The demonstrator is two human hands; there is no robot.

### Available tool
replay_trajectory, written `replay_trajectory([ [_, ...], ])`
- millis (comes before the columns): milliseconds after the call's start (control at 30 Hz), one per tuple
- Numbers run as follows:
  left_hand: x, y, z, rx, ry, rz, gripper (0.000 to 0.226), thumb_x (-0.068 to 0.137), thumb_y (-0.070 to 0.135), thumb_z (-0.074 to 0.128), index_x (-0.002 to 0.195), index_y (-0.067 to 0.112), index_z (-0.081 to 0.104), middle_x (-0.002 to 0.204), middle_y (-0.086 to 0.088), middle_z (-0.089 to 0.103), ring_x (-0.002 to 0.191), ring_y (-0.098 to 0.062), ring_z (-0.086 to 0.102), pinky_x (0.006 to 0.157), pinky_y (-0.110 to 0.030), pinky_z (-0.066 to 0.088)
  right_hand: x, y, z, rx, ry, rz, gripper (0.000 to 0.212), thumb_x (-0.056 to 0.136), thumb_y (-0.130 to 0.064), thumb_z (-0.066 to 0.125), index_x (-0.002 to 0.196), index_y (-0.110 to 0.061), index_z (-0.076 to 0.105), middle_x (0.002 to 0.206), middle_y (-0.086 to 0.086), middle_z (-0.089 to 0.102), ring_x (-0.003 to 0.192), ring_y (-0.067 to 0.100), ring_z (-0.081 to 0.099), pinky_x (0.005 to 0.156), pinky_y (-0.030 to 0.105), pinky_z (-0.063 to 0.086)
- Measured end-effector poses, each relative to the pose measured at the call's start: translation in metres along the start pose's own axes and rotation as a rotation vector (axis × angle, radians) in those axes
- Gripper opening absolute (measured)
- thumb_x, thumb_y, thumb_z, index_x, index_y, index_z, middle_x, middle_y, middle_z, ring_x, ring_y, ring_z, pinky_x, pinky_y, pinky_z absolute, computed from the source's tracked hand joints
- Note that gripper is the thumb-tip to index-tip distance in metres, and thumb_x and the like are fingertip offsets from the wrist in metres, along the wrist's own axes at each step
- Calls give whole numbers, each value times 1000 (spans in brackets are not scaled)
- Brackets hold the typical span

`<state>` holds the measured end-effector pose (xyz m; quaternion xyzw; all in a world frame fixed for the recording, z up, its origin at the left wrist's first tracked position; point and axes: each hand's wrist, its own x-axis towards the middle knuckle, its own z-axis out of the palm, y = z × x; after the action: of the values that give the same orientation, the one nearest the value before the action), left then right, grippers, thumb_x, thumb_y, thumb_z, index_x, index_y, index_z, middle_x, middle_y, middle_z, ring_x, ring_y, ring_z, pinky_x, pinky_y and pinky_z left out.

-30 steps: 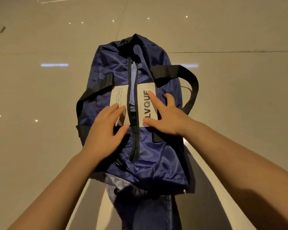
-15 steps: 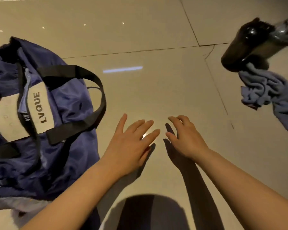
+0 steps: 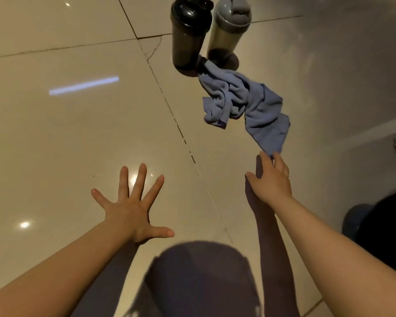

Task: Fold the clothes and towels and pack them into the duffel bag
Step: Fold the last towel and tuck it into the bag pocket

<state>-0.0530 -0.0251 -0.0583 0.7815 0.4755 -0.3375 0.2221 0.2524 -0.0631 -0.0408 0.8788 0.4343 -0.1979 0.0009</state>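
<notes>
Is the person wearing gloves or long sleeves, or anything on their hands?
No. The left hand and right hand are both bare: no gloves, and no rings or watch that I can see. The fingers are uncovered too. Both forearms are bare as far as the picture shows, so no sleeves reach them.

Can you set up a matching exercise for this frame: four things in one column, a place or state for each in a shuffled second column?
Things:
1. left hand
2. right hand
3. blue towel
4. black bottle

States:
A. crumpled on the floor, unfolded
B. fingers spread wide above the tiles, holding nothing
C. upright beside a grey-lidded bottle
D. reaching the towel's near end

Pairs: 1-B, 2-D, 3-A, 4-C
</notes>
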Motion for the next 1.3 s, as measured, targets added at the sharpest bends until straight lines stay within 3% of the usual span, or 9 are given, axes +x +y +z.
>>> replay_trajectory([
  [167,4,6,-10,79,-116,-57,121,49,102,24,118,40,-54,123,-2,-66,121,-40,-53,97,-81,8,44,14,-18,-208,-178,-150,72,96,-40,51,153,-25,11,161,7,-1,147,28,2,117,39,14],
  [267,4,6,-14,86,-160,-69,122,50,101,27,116,40,-55,119,-2,-68,118,-40,-54,97,-82,7,38,14,-14,-168,-137,-129,64,97,-33,51,151,-17,22,156,11,18,141,33,18,111,40,26],
  [367,3,6,-20,102,-192,-68,123,52,100,35,113,41,-55,116,-1,-68,116,-39,-55,99,-81,8,9,15,7,-204,22,-243,49,93,-18,57,139,-5,44,134,17,45,119,39,44,92,41,43],
  [467,2,3,-32,116,-228,-21,129,58,91,51,124,43,-48,127,-1,-62,127,-43,-45,107,-75,12,-39,15,33,-165,183,-410,37,62,12,73,96,0,65,90,17,60,75,36,58,57,32,45],
  [567,-13,1,-56,67,-172,81,104,77,75,53,153,32,-4,160,-8,-10,145,-40,6,113,-52,29,-91,17,56,-118,208,-522,44,44,15,79,80,-7,65,73,8,59,58,25,55,47,23,36],
  [633,-40,5,-65,37,-108,183,79,89,62,49,152,26,18,153,-3,27,135,-28,38,107,-41,38,-119,16,66,-111,93,-504,44,44,10,83,79,-11,66,72,4,58,56,22,55,45,23,28],
  [800,-153,14,-82,236,-53,383,64,96,49,48,151,31,21,147,3,38,126,-22,47,94,-35,44,-172,-10,35,149,-350,-257,23,97,-7,47,115,-11,61,112,6,63,89,17,52,68,25,35],
  [967,-279,11,-112,162,183,335,64,93,49,54,148,33,26,143,7,44,125,-17,47,94,-32,43,-230,-75,-72,559,-475,-196,19,92,-5,53,102,-17,63,79,-4,57,75,14,54,61,18,42],
  [1300,-468,-3,-95,-682,799,254,59,78,40,75,129,33,45,125,9,55,111,-6,53,96,-32,49,-400,-156,-273,923,-536,-541,15,89,-1,60,99,-9,68,95,8,66,89,20,65,71,24,55],
])
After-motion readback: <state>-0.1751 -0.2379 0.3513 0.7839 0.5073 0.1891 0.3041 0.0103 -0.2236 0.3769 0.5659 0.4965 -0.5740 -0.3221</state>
